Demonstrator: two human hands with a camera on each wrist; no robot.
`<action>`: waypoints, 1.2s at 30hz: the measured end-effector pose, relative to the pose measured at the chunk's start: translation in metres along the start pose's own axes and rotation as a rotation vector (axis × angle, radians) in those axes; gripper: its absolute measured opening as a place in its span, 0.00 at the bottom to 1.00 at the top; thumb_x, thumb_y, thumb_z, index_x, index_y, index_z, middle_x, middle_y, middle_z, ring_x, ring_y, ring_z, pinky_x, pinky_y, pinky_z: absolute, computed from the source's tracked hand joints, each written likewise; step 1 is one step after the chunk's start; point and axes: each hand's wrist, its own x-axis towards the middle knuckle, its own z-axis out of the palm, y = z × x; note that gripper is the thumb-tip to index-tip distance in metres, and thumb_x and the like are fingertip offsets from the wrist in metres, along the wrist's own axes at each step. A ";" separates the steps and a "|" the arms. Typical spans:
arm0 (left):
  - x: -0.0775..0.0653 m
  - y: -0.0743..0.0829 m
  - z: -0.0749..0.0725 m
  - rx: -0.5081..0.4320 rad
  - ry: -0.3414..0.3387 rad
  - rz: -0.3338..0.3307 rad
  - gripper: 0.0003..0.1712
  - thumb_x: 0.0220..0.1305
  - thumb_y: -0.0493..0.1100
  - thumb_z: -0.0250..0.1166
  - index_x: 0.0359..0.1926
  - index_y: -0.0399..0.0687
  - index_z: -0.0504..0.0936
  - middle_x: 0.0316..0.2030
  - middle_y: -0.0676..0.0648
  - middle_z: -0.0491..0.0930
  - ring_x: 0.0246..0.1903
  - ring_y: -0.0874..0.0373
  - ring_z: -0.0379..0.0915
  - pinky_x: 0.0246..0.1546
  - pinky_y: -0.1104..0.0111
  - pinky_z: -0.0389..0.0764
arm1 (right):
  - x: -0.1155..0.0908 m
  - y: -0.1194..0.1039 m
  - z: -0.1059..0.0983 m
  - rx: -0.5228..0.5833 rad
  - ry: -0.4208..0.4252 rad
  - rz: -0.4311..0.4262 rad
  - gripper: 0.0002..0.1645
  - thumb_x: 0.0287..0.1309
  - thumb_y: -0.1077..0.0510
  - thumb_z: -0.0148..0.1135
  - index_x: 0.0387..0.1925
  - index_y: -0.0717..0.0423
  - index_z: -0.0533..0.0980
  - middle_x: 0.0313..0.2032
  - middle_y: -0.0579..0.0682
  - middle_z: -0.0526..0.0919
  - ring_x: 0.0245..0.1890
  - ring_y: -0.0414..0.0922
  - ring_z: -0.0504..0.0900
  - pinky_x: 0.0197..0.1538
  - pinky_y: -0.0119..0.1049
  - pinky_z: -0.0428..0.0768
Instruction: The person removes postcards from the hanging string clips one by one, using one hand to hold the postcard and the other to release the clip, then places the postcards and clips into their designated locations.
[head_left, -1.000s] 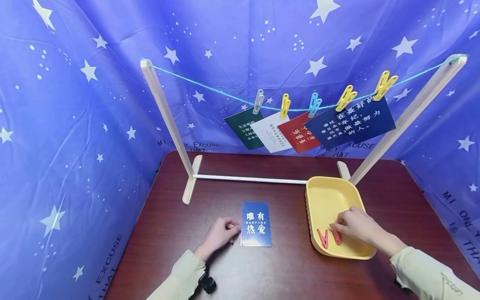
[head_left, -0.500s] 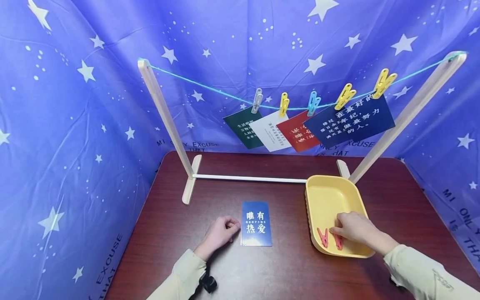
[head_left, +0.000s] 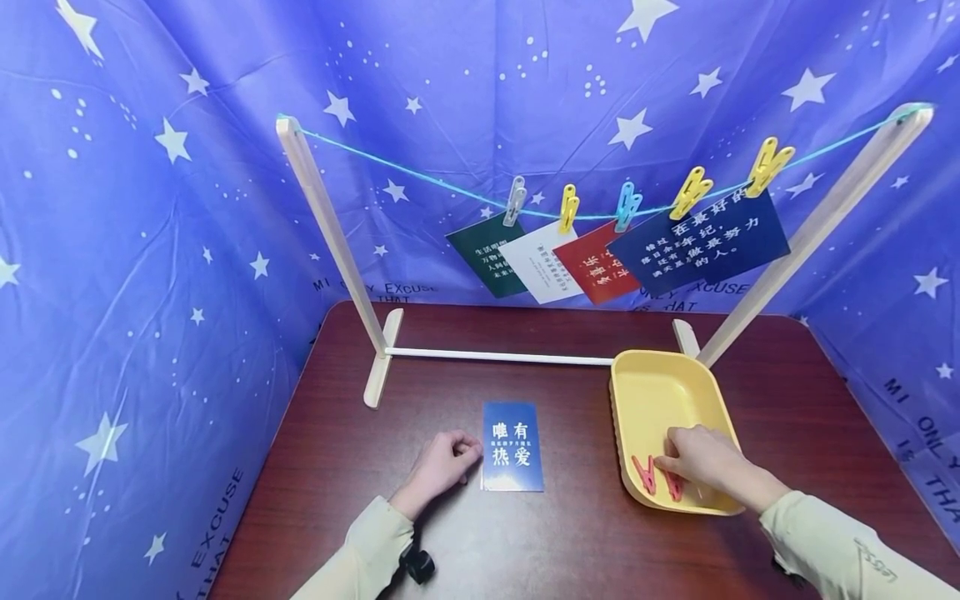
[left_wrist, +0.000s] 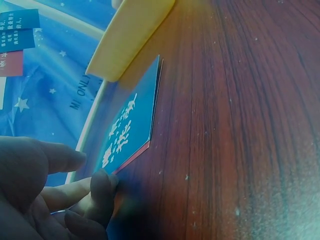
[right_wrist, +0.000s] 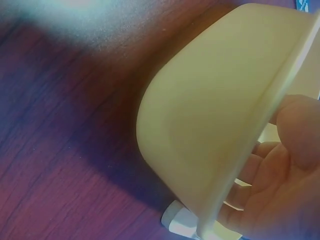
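The left hand (head_left: 438,467) rests on the dark reddish-brown wooden table (head_left: 570,550), its fingers loosely curled and grasping nothing, beside the left edge of a blue postcard (head_left: 513,447) with white Chinese characters. The left wrist view shows the fingertips by the card's corner, and a reddish edge beneath it; whether they touch it is hard to tell. The right hand (head_left: 708,458) reaches into a yellow plastic tray (head_left: 660,387), fingers bent downward over a red clothespin (head_left: 674,486); their tips are hidden, so I cannot tell whether they pinch anything. A second red clothespin (head_left: 643,475) lies just left of it in the tray. Behind, a turquoise cord (head_left: 427,177) sags between two wooden posts, bearing a green card (head_left: 483,258), a white card (head_left: 538,265), a red card (head_left: 596,271) and overlapping dark blue cards (head_left: 738,246), held by clear, yellow and blue clothespins.
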 end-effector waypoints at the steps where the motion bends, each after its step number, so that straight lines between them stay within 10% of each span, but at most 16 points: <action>1: 0.000 0.000 0.000 0.001 0.000 0.001 0.09 0.69 0.43 0.67 0.40 0.40 0.87 0.27 0.49 0.87 0.15 0.65 0.75 0.18 0.72 0.75 | 0.000 0.000 0.000 -0.006 0.004 -0.003 0.22 0.55 0.50 0.75 0.20 0.46 0.69 0.16 0.40 0.70 0.19 0.40 0.68 0.25 0.38 0.66; 36: 0.002 0.003 0.002 -0.013 0.014 0.003 0.10 0.69 0.42 0.67 0.42 0.39 0.88 0.30 0.50 0.87 0.15 0.66 0.75 0.19 0.72 0.76 | -0.004 -0.008 -0.004 -0.072 0.102 0.008 0.21 0.64 0.50 0.69 0.27 0.52 0.66 0.16 0.43 0.67 0.18 0.43 0.71 0.29 0.46 0.70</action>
